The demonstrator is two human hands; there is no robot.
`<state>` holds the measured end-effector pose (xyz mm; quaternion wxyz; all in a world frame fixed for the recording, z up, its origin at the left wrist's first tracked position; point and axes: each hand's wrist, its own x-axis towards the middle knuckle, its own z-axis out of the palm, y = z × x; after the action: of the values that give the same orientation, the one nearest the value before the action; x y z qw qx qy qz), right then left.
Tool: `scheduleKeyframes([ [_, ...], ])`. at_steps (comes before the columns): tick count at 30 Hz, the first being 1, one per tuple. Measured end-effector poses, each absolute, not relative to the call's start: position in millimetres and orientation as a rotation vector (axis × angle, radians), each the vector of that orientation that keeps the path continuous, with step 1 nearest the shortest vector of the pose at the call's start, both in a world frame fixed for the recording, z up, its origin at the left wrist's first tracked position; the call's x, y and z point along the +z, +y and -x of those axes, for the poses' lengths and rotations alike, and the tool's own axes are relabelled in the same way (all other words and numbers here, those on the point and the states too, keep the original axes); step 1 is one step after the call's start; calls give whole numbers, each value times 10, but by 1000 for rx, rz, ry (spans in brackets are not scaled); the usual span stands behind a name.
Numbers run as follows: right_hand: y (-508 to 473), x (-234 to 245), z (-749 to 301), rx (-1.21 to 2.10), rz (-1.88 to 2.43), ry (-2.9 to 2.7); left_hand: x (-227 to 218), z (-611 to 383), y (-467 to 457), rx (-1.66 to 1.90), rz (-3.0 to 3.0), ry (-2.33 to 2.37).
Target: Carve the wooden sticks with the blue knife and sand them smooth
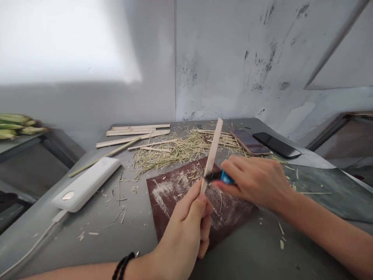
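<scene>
My left hand [189,221] is closed around the near end of a long, flat, pale bamboo strip [213,146], which slants up and away over the dark red-brown sanding sheet [175,194]. The strip feels light and thin, stiff along its length but likely to split, so I pinch it low, close to the blade. My right hand [256,181] is closed on a blue-handled small knife [220,177], its tip touching the strip's edge.

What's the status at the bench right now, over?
Left hand grips bamboo strip, tilted up. Right hand holds blue-handled knife against it. Shavings, sandpaper sheet beneath; nothing blocking.
</scene>
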<state>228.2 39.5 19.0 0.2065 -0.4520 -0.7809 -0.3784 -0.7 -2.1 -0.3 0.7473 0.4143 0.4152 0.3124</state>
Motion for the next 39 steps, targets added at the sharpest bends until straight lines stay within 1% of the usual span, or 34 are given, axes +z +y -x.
scheduleKeyframes([
  [2, 451, 283, -2463, -1161, 1455, -1892, -15, 34, -59, 650, -919, 867],
  [4, 479, 334, -2550, -1174, 1515, -1724, -18, 52, -88, 644, -914, 845],
  [7, 439, 286, -2417, -857, 1338, -2029, 1, 46, -92, 625, -918, 826],
  [10, 352, 179, -2165, -687, 1203, -2287, 16, 28, -68, 625, -860, 848],
  [15, 267, 128, -2041, -661, 1153, -2383, -35, 19, -51, 668, -810, 877],
  [20, 271, 98, -2034, -648, 1207, -2395, -42, 26, -53, 678, -841, 877],
  [23, 300, 54, -2013, -712, 1229, -2362, -31, 27, -61, 666, -864, 907],
  [31, 396, 78, -2027, -1083, 1151, -2226, 5, 3, -40, 667, -979, 931],
  [36, 457, 165, -2096, -1141, 1074, -2234, 8, 14, -73, 720, -947, 927],
  [38, 524, 246, -2256, -1197, 1154, -2104, -4, 33, -124, 685, -907, 928],
  [39, 561, 293, -2356, -1254, 1241, -1936, -7, 42, -150, 663, -887, 922],
])
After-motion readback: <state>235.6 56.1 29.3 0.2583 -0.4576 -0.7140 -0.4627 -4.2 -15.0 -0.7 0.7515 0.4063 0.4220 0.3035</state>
